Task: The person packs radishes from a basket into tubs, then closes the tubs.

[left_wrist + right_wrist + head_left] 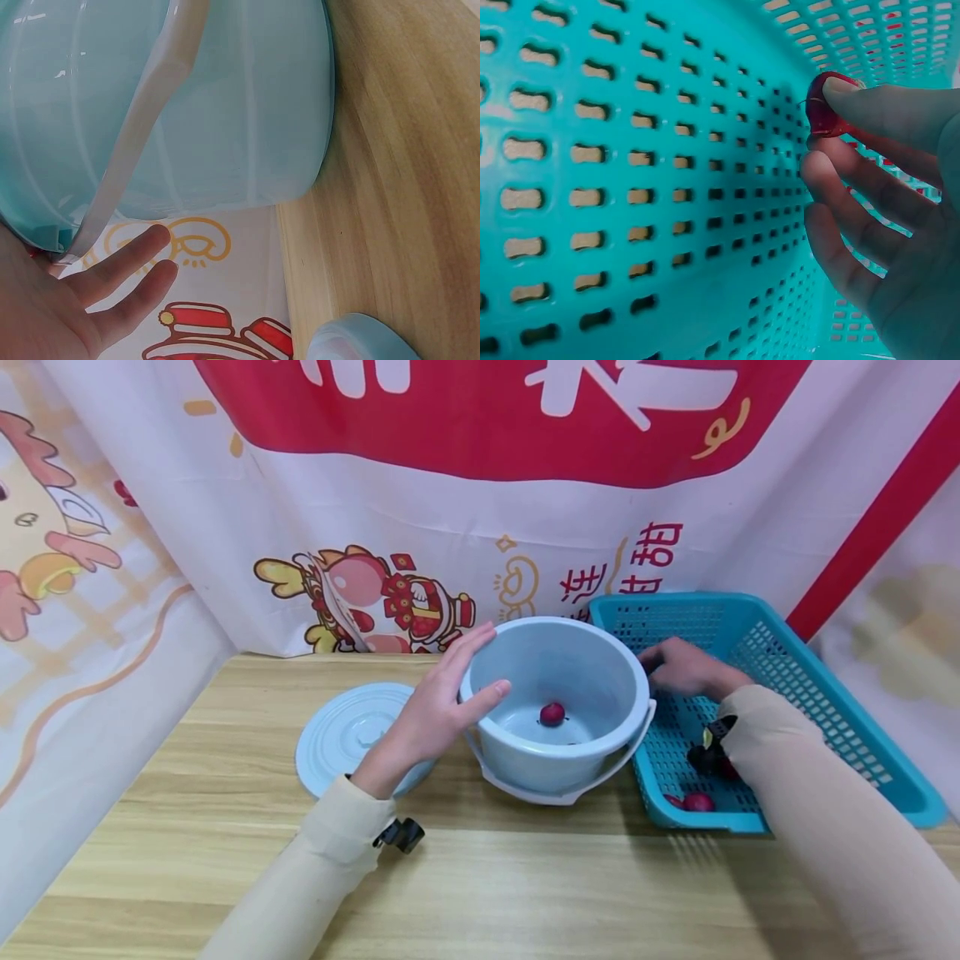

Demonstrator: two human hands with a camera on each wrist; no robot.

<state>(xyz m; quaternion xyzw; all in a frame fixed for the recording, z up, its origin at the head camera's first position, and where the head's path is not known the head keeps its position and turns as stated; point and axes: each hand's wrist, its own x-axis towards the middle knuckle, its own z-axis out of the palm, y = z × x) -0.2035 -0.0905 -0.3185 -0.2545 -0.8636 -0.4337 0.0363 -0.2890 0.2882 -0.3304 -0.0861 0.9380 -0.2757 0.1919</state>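
My left hand [442,702] rests on the left rim of a light blue bucket [525,768]. Its fingers are straight and its thumb reaches over the rim; two fingers [135,255] show outside the bucket wall in the left wrist view. One red radish [552,714] lies on the bucket's floor. Inside the teal basket [847,710], my right hand [686,667] pinches a small red radish [826,105] between thumb and fingers, close to the perforated side wall. Another radish [699,802] lies at the basket's near end, partly beside others.
A round light blue lid [330,743] lies flat on the wooden table [450,893], left of the bucket and partly behind my left forearm. The bucket's white handle [562,797] hangs down at its front. A printed cloth [420,510] rises behind the table.
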